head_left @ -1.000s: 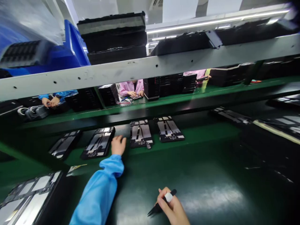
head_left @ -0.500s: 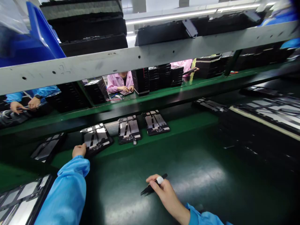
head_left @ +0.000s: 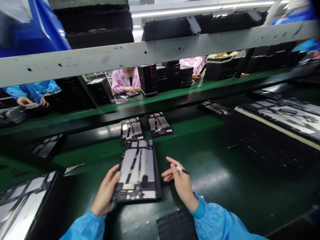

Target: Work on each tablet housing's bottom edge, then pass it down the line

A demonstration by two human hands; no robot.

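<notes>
My left hand (head_left: 106, 188) grips the left edge of an opened tablet (head_left: 140, 166), its silver battery plates and dark ribbon cables facing up. The tablet is tilted above the green bench. To its right, my right hand (head_left: 181, 180) holds slim black tweezers (head_left: 185, 171), mostly hidden by the fingers; a white band shows beside them. The index finger points toward the tablet without touching it. Behind lie two more opened tablets, one at centre (head_left: 131, 128) and one further right (head_left: 160, 125).
Tablets are stacked at the right (head_left: 282, 116) and at the lower left (head_left: 25, 203). A dark flat piece (head_left: 176, 225) lies at the front. A grey rail (head_left: 162, 46) crosses above the bench. Beyond the green shelf (head_left: 105, 111), co-workers sit among black stacks.
My left hand has taken the left tablet from the back row and brought it toward me, to the right. My right hand has moved slightly up, turning the tweezers back in its fingers.
</notes>
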